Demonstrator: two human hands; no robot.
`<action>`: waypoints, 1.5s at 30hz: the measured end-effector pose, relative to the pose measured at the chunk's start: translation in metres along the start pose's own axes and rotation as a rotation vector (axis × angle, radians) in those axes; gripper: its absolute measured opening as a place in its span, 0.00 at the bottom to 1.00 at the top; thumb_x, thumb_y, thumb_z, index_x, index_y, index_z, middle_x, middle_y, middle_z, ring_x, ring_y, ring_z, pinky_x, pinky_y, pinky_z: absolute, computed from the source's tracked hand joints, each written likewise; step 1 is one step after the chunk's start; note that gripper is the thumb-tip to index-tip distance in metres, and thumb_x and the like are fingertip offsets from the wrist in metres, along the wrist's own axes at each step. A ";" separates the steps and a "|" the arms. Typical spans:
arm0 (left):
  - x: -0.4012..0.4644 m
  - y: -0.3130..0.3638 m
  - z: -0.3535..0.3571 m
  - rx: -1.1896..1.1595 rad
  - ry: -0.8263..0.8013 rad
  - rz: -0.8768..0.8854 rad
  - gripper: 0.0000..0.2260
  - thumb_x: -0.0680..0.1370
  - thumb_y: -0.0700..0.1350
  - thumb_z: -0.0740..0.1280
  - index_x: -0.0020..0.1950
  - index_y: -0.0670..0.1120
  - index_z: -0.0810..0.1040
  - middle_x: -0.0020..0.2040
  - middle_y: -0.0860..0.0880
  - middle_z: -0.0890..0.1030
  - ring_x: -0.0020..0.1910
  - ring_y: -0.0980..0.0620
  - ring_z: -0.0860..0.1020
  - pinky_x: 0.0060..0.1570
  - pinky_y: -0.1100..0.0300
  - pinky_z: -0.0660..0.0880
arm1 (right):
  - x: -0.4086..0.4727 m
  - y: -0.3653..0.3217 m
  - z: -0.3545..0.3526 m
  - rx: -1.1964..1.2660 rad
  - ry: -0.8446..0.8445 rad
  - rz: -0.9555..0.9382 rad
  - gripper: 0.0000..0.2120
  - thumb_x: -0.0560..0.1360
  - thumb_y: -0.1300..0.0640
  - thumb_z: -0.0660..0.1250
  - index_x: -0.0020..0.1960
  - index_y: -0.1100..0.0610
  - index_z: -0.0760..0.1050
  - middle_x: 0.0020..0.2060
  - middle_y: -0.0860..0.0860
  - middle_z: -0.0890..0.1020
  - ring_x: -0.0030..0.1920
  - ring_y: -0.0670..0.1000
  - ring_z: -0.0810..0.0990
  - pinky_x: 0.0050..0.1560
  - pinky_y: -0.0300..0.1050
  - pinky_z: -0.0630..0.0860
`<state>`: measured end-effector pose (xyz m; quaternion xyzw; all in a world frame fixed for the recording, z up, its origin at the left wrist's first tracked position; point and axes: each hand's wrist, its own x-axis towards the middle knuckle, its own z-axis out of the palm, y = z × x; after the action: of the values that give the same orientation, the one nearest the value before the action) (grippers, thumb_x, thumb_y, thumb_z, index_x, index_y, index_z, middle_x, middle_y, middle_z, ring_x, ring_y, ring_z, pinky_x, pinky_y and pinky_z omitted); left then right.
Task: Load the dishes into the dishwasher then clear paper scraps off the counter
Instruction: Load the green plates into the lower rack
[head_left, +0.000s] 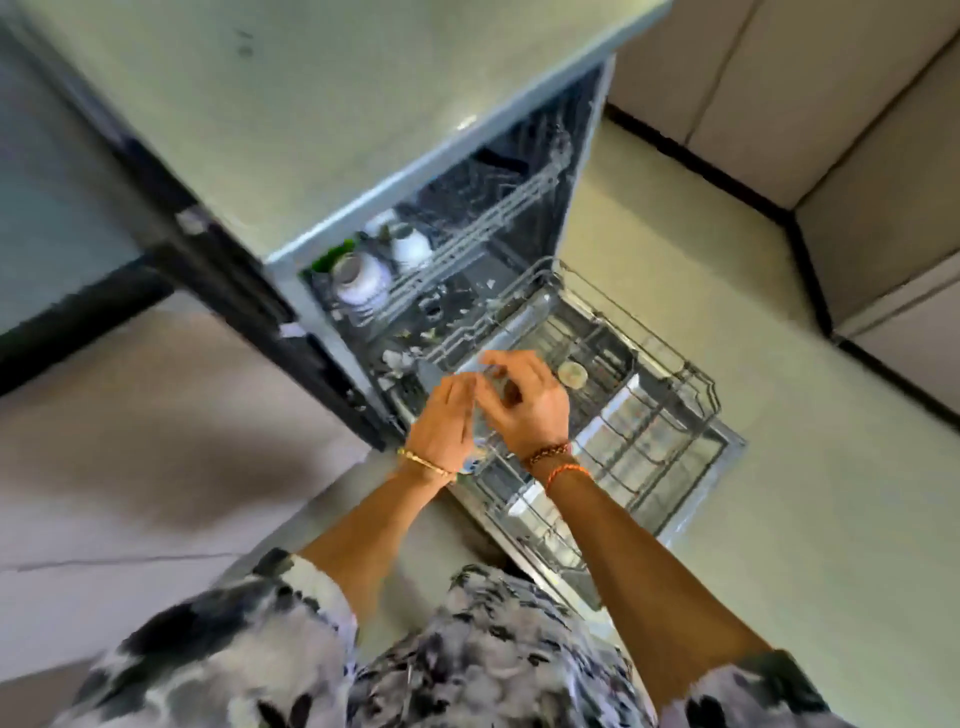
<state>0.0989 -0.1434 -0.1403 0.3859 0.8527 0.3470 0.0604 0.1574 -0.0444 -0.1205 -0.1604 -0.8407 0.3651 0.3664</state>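
Head view: both hands, left (445, 415) and right (524, 400), curl around a clear glass (485, 415) over the pulled-out lower rack (649, 415) of the dishwasher (519, 208). We should invert it, seat it between tines near the small dish (572, 372), and release only once steady. Blur hides the finger detail.

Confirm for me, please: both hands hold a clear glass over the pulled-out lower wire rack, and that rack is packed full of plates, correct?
Not quite. The head view shows the left hand and right hand holding the clear glass over the pulled-out lower wire rack, but that rack is nearly bare: only one small round item shows in it, no plates.
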 end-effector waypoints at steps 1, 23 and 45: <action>-0.015 -0.007 -0.023 0.010 0.087 0.017 0.13 0.78 0.41 0.52 0.58 0.36 0.69 0.45 0.32 0.78 0.48 0.45 0.69 0.50 0.55 0.68 | 0.005 -0.027 0.009 0.076 -0.005 0.006 0.12 0.69 0.53 0.65 0.47 0.58 0.79 0.34 0.53 0.80 0.34 0.46 0.74 0.32 0.38 0.71; -0.318 -0.086 -0.429 0.087 1.709 -0.696 0.19 0.71 0.29 0.58 0.62 0.38 0.67 0.55 0.50 0.66 0.49 0.55 0.68 0.42 0.71 0.70 | -0.075 -0.492 0.232 1.241 -0.772 0.046 0.16 0.76 0.63 0.60 0.31 0.57 0.75 0.18 0.45 0.71 0.19 0.41 0.67 0.22 0.33 0.64; -0.494 -0.180 -0.558 -0.580 2.451 -1.020 0.16 0.80 0.43 0.59 0.67 0.43 0.67 0.59 0.44 0.74 0.57 0.48 0.74 0.54 0.62 0.72 | -0.180 -0.694 0.416 0.619 -2.156 0.397 0.13 0.77 0.49 0.60 0.58 0.55 0.69 0.49 0.50 0.72 0.54 0.53 0.75 0.58 0.49 0.72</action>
<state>0.1244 -0.8767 0.0828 -0.5504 0.3018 0.5690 -0.5312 -0.0271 -0.8206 0.1036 0.2041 -0.5514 0.5562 -0.5873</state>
